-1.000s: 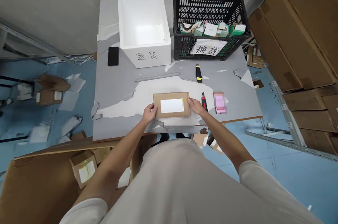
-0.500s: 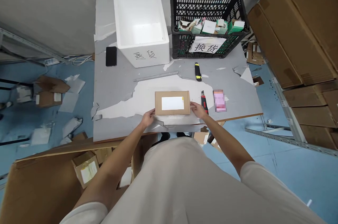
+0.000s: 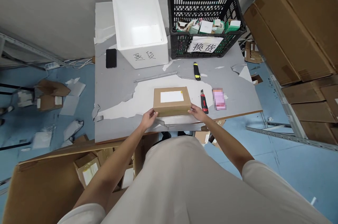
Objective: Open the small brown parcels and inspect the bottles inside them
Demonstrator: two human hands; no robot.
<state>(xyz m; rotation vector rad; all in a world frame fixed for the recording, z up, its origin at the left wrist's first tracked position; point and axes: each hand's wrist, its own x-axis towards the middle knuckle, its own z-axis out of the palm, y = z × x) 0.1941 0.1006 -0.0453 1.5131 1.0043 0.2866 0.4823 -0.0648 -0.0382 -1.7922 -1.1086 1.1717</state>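
Observation:
A brown cardboard box (image 3: pixel 171 108) with a white label on top is at the front middle of the table, its near side showing. My left hand (image 3: pixel 149 117) grips its near left corner, and my right hand (image 3: pixel 197 112) grips the near right corner. Just right of the box lies a red and black utility knife (image 3: pixel 204 102). Beyond it is a yellow and black knife (image 3: pixel 196 71). A pink item (image 3: pixel 219 98), partly blurred, lies farther right.
A white foam box (image 3: pixel 151 57) and a black crate (image 3: pixel 171 43) holding small boxes stand at the back. A black phone (image 3: pixel 111 58) lies at left. A large open carton (image 3: pixel 39 185) is below left; stacked cartons (image 3: pixel 303 27) stand at right.
The box has tilted, so its near side now shows below the labelled top. Both hands have moved to its near corners.

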